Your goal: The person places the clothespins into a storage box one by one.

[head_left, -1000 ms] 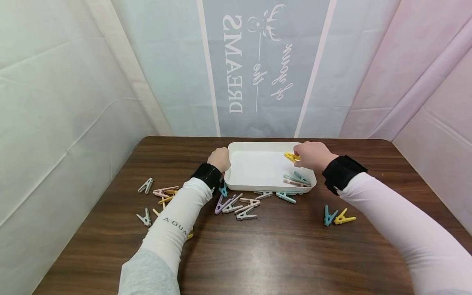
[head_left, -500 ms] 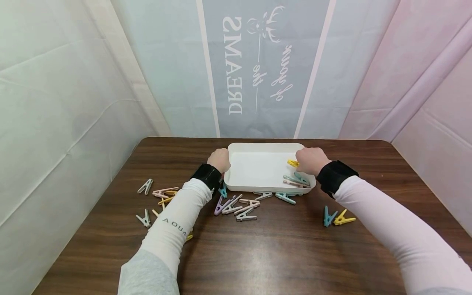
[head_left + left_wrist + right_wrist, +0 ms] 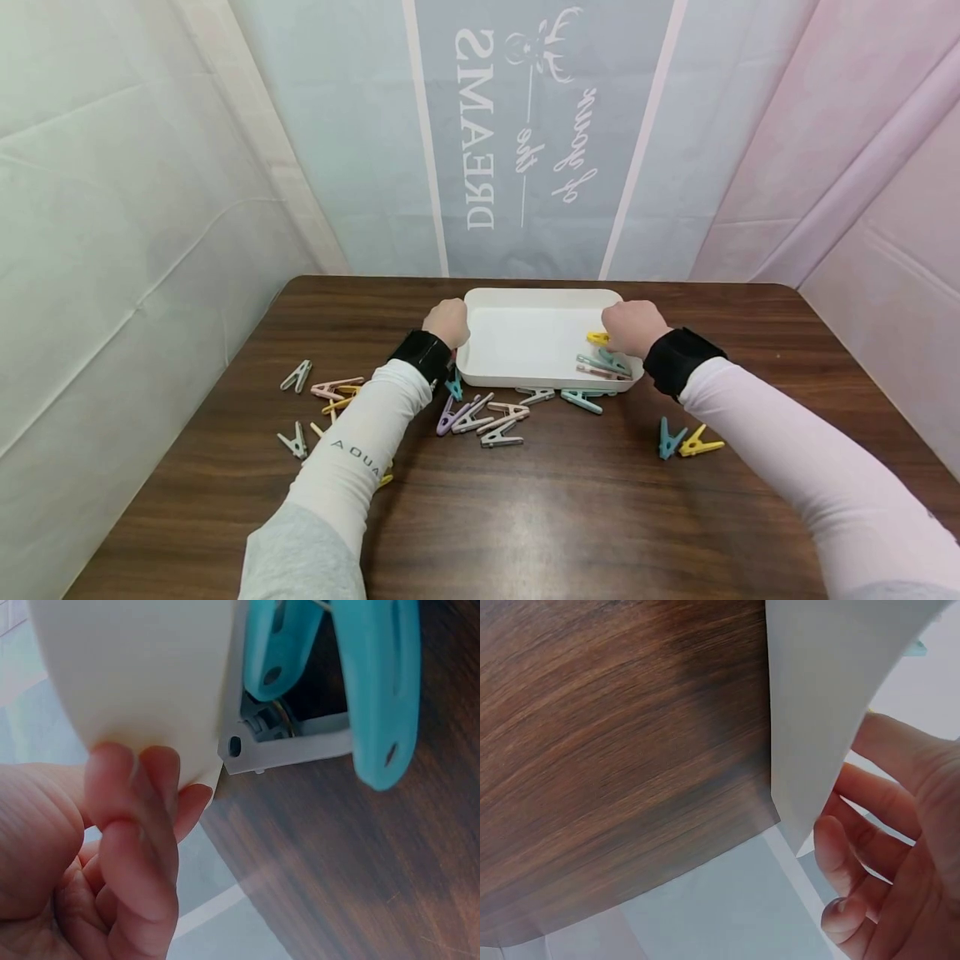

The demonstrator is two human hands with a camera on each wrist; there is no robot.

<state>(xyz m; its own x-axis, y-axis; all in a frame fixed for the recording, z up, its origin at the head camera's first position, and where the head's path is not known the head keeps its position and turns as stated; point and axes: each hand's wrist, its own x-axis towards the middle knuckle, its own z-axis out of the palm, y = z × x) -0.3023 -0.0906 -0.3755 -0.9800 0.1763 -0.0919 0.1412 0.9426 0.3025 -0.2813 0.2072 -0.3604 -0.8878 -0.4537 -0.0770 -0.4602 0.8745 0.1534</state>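
In the head view a white tray (image 3: 525, 337) lies flat on the table. My left hand (image 3: 447, 323) grips its left end; the left wrist view shows the fingers (image 3: 139, 847) curled against the tray wall (image 3: 135, 667), beside a turquoise clip (image 3: 379, 690) and a grey one. At the tray's right end is my right hand (image 3: 633, 327). Its fingers (image 3: 870, 796) curl at the tray's wall (image 3: 817, 697), the upper fingertips partly hidden by the rim. A yellow clip (image 3: 597, 338) shows inside the tray against this hand, partly covered, above teal (image 3: 612, 361) and pinkish clips.
Several clips lie along the tray's front edge, among them a light teal one (image 3: 581, 401) and a purple one (image 3: 447, 417). More clips, including a pale one (image 3: 297, 376), lie left, some partly under my left sleeve. Blue (image 3: 670, 439) and yellow clips (image 3: 701, 442) lie front right.
My right hand has moved right and slightly down to the tray's right end. The yellow clip, earlier held out from its fingers, now shows lower, beside the hand. My left hand has stayed in place.
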